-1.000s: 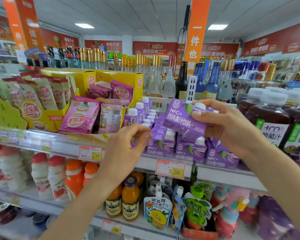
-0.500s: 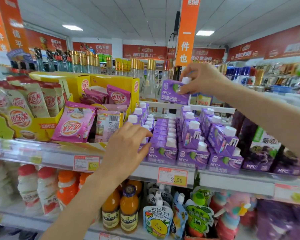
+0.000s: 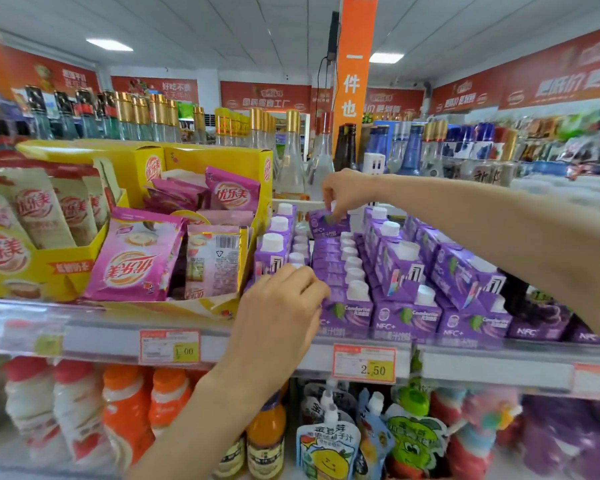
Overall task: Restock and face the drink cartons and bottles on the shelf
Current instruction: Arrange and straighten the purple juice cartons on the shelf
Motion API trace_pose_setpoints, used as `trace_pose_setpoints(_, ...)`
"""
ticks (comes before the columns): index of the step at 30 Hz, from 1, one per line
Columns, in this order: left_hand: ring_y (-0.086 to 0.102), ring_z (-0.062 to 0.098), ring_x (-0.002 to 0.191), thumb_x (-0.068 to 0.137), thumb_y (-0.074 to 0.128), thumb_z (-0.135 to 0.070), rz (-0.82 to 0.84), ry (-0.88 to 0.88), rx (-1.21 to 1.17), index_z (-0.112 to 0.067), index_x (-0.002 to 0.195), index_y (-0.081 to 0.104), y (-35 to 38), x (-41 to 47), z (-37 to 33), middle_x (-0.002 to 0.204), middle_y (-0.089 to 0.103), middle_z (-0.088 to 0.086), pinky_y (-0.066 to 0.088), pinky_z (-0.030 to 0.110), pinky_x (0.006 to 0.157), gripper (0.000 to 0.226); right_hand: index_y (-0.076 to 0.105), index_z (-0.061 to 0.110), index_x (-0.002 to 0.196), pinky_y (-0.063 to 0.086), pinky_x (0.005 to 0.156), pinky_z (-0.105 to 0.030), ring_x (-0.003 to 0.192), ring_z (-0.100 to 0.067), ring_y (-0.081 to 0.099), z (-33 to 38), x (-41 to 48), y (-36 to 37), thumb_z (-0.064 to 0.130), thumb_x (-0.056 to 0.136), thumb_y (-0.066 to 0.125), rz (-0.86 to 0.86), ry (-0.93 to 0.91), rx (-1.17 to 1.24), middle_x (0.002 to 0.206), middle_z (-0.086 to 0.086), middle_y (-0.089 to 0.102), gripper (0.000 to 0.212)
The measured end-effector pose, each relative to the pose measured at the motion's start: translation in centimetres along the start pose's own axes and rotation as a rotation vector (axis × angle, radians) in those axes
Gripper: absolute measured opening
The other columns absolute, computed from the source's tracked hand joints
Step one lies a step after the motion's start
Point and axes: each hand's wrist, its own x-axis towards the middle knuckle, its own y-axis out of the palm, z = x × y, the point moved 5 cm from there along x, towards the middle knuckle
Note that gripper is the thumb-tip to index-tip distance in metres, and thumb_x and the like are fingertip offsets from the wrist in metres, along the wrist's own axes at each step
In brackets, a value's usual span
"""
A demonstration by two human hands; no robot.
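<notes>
Rows of purple drink cartons (image 3: 405,315) with white caps fill the middle shelf (image 3: 492,367). My right hand (image 3: 347,192) reaches to the back of the second row and grips one purple carton (image 3: 324,225) by its top, just above the cartons behind it. My left hand (image 3: 281,306) rests at the shelf's front, its fingers curled against the front cartons of the leftmost rows; whether it grips one I cannot tell. A second layer of cartons (image 3: 459,271) lies stacked at the right.
Yellow display boxes (image 3: 49,271) with pink sachets (image 3: 137,258) stand left of the cartons. Glass bottles (image 3: 291,157) line the top behind. Below are orange juice bottles (image 3: 265,441), pouches (image 3: 328,448) and a 2.50 price tag (image 3: 364,363).
My right hand carried the purple carton from in front of me up and then down to the back of the second row. My left hand stayed at the front cartons.
</notes>
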Motion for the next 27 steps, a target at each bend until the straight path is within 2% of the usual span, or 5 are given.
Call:
trace_pose_setpoints(6, 0.058, 0.015, 0.07, 0.061, 0.083, -0.011, -0.009, -0.009, -0.02, -0.018, 0.076, 0.066, 0.1, 0.2, 0.2, 0.075, 0.06, -0.006, 0.046, 0.024, 0.053, 0.024, 0.066, 0.01, 0.09, 0.043, 0.057, -0.018, 0.072, -0.015, 0.057, -0.6, 0.1, 1.2, 0.016, 0.076, 0.078, 0.149, -0.009, 0.05, 0.078, 0.001, 0.061, 0.019)
trace_pose_setpoints(12, 0.057, 0.014, 0.07, 0.062, 0.083, -0.012, -0.026, -0.019, -0.029, -0.019, 0.076, 0.066, 0.0, 0.2, 0.3, 0.075, 0.059, -0.007, 0.044, 0.021, 0.053, 0.023, 0.068, 0.006, 0.089, 0.048, 0.057, -0.014, 0.061, -0.003, 0.059, -1.3, -0.1, 1.3, 0.005, 0.082, 0.072, 0.215, 0.003, 0.129, 0.057, 0.019, 0.063, 0.009)
trace_pose_setpoints(19, 0.057, 0.014, 0.068, 0.064, 0.082, -0.015, -0.032, -0.027, -0.02, -0.019, 0.074, 0.065, 0.0, 0.3, 0.2, 0.073, 0.059, -0.007, 0.039, 0.019, 0.052, 0.02, 0.069, 0.009, 0.094, 0.05, 0.082, -0.027, 0.088, -0.014, 0.063, -1.6, 0.3, 2.2, 0.003, 0.084, 0.067, 0.293, 0.012, 0.093, 0.077, 0.017, 0.062, 0.011)
trace_pose_setpoints(24, 0.057, 0.013, 0.068, 0.065, 0.082, -0.015, -0.035, -0.028, -0.012, -0.019, 0.074, 0.065, 0.0, 0.3, 0.2, 0.073, 0.058, -0.006, 0.039, 0.019, 0.05, 0.019, 0.066, 0.009, 0.114, 0.038, 0.063, -0.015, 0.095, -0.013, 0.054, -1.4, -0.4, 2.3, 0.002, 0.092, 0.054, 0.378, 0.011, 0.016, 0.086, 0.017, 0.056, 0.025)
trace_pose_setpoints(27, 0.057, 0.012, 0.069, 0.065, 0.082, -0.016, -0.03, -0.035, -0.02, -0.019, 0.075, 0.066, 0.0, 0.2, 0.2, 0.073, 0.059, -0.007, 0.039, 0.018, 0.051, 0.019, 0.062, 0.016, 0.121, 0.04, 0.074, -0.016, 0.101, -0.01, 0.051, -1.0, -1.6, 1.3, 0.012, 0.094, 0.057, 0.354, -0.002, 0.004, 0.107, 0.009, 0.06, 0.028)
